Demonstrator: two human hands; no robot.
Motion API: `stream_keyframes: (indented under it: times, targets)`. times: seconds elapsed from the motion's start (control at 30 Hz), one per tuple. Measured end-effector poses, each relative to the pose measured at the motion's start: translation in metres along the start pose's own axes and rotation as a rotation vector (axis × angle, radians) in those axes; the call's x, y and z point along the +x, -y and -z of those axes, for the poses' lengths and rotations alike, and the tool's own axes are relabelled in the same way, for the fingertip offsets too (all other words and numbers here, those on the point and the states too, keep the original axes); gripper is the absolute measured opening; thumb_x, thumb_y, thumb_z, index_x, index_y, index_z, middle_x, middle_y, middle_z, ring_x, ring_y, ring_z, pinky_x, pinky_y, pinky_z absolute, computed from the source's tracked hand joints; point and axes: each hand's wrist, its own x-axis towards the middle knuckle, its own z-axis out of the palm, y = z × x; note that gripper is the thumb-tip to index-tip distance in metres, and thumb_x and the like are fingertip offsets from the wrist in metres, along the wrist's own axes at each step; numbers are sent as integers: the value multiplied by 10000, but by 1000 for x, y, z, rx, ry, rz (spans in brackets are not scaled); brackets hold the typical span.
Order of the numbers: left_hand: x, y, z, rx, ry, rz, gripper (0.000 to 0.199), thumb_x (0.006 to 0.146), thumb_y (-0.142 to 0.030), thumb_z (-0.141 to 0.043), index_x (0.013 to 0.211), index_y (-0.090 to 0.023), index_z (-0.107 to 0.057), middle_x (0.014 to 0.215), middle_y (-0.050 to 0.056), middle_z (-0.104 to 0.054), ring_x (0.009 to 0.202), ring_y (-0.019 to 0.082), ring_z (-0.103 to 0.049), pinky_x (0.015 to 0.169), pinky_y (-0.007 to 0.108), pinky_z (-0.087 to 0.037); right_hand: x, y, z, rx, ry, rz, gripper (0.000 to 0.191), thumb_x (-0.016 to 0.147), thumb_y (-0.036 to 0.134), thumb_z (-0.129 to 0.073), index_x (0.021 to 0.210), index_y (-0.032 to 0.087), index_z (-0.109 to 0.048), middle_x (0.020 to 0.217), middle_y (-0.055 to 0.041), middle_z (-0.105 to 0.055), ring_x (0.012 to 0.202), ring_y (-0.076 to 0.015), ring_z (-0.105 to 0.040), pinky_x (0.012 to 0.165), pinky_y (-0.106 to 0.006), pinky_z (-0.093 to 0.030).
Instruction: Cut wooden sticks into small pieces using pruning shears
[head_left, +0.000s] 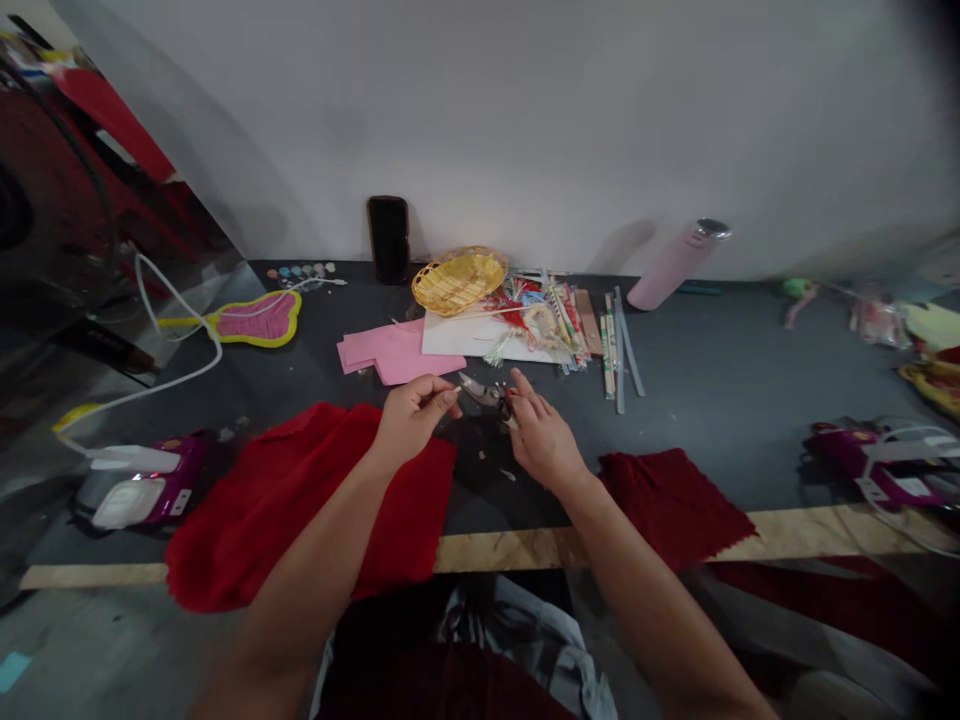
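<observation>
My right hand [546, 440] is wrapped round the handles of a pair of pruning shears [478, 388], whose metal blades point left. My left hand [412, 418] pinches a tiny pale piece [457, 390] between thumb and fingertips, close to the blade tips. Whether the blades touch that piece is too small to tell. Below the left forearm lies a bright red cloth [285, 500]. A dark red cloth [675, 505] rests by the right forearm. Small pale scraps [508, 475] are scattered on the dark table between the hands.
Behind the hands lie pink paper sheets [401, 350], a yellow woven basket [460, 280], tassels, and several strips [619, 350]. A phone [389, 238] and a pink bottle [675, 265] stand by the wall. Purple devices sit at left [161, 485] and right [885, 465].
</observation>
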Motion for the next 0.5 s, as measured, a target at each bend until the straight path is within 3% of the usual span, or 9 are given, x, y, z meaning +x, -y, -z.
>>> stream_keyframes:
  times: [0.27, 0.5]
  targets:
    - [-1, -1, 0, 50, 44, -31, 216, 846, -318, -558, 723, -153, -623, 669, 18, -675, 606, 118, -560, 598, 221, -408, -1, 8, -1, -152, -6, -48, 295, 831, 132, -457, 1118, 146, -520, 1495, -155, -286, 1075, -285, -504, 847, -421, -437]
    - [-1, 3, -3, 4, -4, -33, 215, 822, -335, -587, 880, -147, -674, 640, 14, -676, 606, 130, -596, 617, 234, -452, 0, 7, 0, -124, -13, -81, 308, 836, 145, -458, 1136, 119, -524, 1484, -169, -302, 1088, -291, -483, 854, -425, -430]
